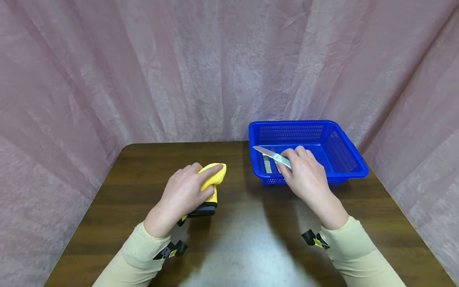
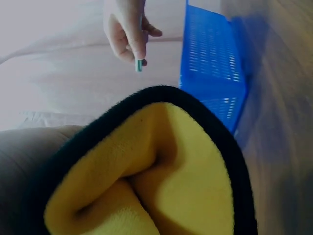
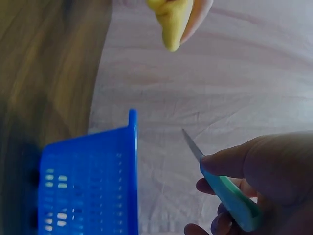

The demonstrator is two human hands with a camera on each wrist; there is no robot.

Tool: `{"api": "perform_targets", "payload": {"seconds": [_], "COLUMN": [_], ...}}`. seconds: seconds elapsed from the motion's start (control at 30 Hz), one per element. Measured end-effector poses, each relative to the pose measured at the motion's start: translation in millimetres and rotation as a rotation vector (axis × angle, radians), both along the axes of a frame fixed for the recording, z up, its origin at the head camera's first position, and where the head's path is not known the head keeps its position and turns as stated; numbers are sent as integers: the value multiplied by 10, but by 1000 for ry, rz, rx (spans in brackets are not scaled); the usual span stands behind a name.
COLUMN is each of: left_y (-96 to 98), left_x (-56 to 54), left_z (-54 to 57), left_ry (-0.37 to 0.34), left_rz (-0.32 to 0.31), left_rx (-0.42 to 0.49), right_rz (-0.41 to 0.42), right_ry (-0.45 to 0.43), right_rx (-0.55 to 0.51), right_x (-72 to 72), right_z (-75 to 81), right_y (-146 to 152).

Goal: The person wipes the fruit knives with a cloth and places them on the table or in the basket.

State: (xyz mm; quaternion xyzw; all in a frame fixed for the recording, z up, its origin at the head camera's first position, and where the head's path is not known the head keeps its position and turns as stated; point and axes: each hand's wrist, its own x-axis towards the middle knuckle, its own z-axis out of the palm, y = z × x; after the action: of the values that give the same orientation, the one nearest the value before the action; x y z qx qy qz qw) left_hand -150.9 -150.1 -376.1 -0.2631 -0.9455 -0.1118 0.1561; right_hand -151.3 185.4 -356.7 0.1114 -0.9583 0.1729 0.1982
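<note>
In the head view my right hand (image 1: 306,173) pinches a small knife (image 1: 265,151) by its pale green handle, over the near left part of a blue plastic basket (image 1: 349,174). The blade points left. The right wrist view shows thumb and fingers around the knife's handle (image 3: 230,198), above the level of the basket's rim. My left hand (image 1: 183,189) grips a bunched yellow cloth (image 1: 214,175) with a black edge and a grey side, over the middle of the table. Folds of this cloth (image 2: 195,161) fill much of the left wrist view, hiding the left fingers there.
Inside the basket, at its left end, lies another knife-like piece with a pale handle (image 1: 267,164), partly behind the held knife. The brown wooden table (image 1: 143,171) bears the basket at its back right. A pink curtain (image 1: 201,71) hangs behind and at both sides.
</note>
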Motion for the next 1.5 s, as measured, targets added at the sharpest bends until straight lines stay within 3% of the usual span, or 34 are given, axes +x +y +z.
{"api": "perform_targets", "payload": {"seconds": [0.53,1.0,1.5], "left_y": [-31,-77,-90], "left_x": [9,10,-17], "left_z": [-301,-365,-506], "left_ry": [3,-21,-44], "left_rz": [-31,-15,-25], "left_rx": [-3,-6,-42], "right_rz": [-104,-174,-176], "right_ry": [-136,-313,-499], "right_rx": [46,109,228], "right_x": [-346,-706,-1005], "right_z": [3,-48,-252], "right_y": [308,470,475]}}
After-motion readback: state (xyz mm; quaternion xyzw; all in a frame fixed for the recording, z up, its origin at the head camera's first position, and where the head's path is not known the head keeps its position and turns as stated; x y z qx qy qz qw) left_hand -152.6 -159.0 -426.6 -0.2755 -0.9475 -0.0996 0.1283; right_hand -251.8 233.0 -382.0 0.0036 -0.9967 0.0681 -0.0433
